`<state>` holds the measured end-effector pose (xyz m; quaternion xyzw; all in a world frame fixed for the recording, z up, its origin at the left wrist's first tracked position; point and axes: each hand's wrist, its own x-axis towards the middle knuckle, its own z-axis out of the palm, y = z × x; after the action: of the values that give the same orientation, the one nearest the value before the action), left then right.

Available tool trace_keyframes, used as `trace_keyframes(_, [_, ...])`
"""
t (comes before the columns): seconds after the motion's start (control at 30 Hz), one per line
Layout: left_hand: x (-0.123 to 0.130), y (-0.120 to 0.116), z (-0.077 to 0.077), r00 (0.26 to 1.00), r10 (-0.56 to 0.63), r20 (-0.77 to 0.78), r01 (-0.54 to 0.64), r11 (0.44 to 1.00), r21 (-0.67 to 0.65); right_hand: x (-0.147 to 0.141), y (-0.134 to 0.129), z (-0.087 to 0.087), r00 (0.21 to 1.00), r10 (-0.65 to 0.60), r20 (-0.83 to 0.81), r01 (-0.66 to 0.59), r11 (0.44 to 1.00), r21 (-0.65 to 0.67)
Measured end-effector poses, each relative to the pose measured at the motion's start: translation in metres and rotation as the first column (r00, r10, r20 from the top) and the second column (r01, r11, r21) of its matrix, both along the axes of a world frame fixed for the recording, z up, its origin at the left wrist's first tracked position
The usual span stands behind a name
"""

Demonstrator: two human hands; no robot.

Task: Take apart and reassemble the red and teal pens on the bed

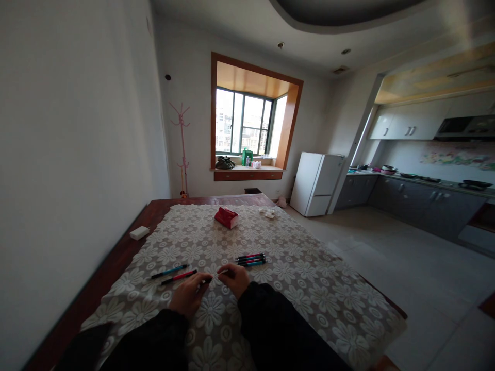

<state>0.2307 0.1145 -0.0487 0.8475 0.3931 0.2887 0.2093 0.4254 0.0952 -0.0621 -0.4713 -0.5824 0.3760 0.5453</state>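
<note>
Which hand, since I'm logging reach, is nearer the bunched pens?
Right. The right hand is just to the near left of the bunched pens; the left hand is farther left and closer to the person.

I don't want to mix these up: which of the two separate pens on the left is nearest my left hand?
The red-and-black pen, lying close by your left hand; the blue-and-black pen lies farther off, beyond it.

The head camera looks down over the hands [189, 294], toward the window [255, 121].
</note>
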Motion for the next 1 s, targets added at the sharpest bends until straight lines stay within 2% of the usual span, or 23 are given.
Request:
trace_keyframes(0.2, [0.000,-0.003,0.005,1.000,0.016,0.009,-0.016,1.000,0.016,0.000,-0.001,-0.001,1.000,0.023,0.019,-0.023,1.000,-0.007])
trace_keyframes(0.33, [0.001,-0.004,0.006,1.000,0.012,0.005,-0.012,1.000,0.022,0.007,-0.002,0.004,0.966,-0.060,0.252,0.044,0.997,0.069])
trace_keyframes(0.4, [0.001,-0.004,0.006,1.000,0.011,0.002,-0.011,1.000,0.026,0.014,-0.003,0.008,0.888,-0.125,0.442,0.052,0.983,0.175])
trace_keyframes(0.47, [0.002,-0.005,0.006,0.999,0.033,0.007,-0.033,0.999,0.040,0.021,-0.004,0.011,0.761,-0.193,0.620,0.049,0.969,0.242])
trace_keyframes(0.57, [0.003,-0.005,0.005,0.997,0.067,0.029,-0.068,0.996,0.057,0.028,-0.005,0.014,0.586,-0.233,0.776,0.090,0.971,0.223])
trace_keyframes(0.63, [0.003,-0.005,0.004,0.998,0.063,0.031,-0.064,0.996,0.054,0.030,-0.005,0.014,0.521,-0.227,0.823,0.124,0.974,0.190])
trace_keyframes(0.73, [0.003,-0.005,0.001,0.997,0.074,0.034,-0.076,0.996,0.054,0.031,-0.004,0.015,0.470,-0.204,0.859,0.149,0.977,0.151])
trace_keyframes(0.83, [0.004,-0.004,0.000,0.995,0.092,0.047,-0.095,0.993,0.066,0.032,-0.003,0.014,0.444,-0.167,0.880,0.138,0.984,0.117])
trace_keyframes(0.9, [0.003,-0.004,0.000,0.996,0.081,0.041,-0.083,0.995,0.062,0.032,-0.001,0.011,0.458,-0.153,0.876,0.126,0.986,0.106])
trace_keyframes(0.93, [0.003,-0.005,0.001,0.996,0.076,0.038,-0.079,0.995,0.058,0.033,0.000,0.010,0.490,-0.164,0.856,0.131,0.985,0.114])
trace_keyframes(1.0, [0.003,-0.005,0.003,0.997,0.069,0.033,-0.071,0.996,0.054,0.034,0.003,0.007,0.615,-0.236,0.752,0.179,0.971,0.159])
